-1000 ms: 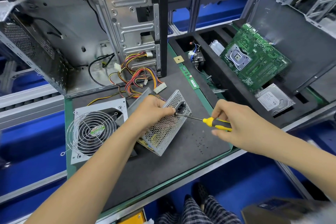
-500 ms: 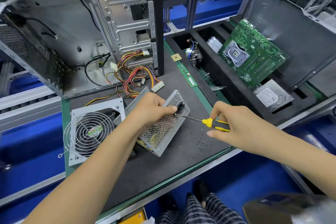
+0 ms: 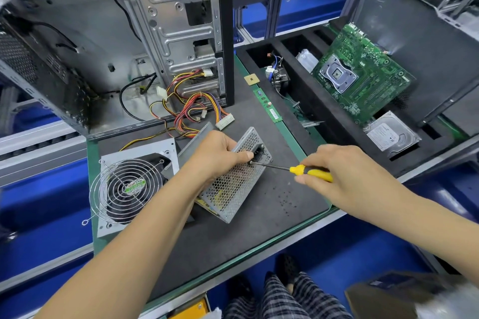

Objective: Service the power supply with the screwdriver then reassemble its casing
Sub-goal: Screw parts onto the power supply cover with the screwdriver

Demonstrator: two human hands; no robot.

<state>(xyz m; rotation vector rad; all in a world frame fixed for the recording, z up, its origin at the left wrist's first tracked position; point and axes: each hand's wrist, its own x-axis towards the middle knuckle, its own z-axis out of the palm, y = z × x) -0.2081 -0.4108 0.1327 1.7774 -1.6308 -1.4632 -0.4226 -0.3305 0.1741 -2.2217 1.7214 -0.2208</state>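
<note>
The grey power supply (image 3: 234,186) lies tilted on the dark mat, its perforated mesh side facing me. My left hand (image 3: 216,156) grips its upper edge, thumb beside the black socket. My right hand (image 3: 339,172) holds the yellow-handled screwdriver (image 3: 311,171), and the tip sits against the mesh side just below the socket. The casing lid with the round fan and wire grill (image 3: 129,186) lies flat to the left, partly under the supply. A bundle of coloured cables (image 3: 197,114) runs from the supply toward the open case.
An open computer case (image 3: 108,46) stands at the back left. A RAM stick (image 3: 269,109) and a small chip (image 3: 252,79) lie on the mat (image 3: 272,215). A black foam tray (image 3: 337,132) on the right holds a motherboard (image 3: 360,75), a hard drive (image 3: 388,133) and a cooler (image 3: 278,76).
Both hands keep their hold; the screwdriver tip stays at the same spot on the mesh side. Only the camera view has shifted slightly.
</note>
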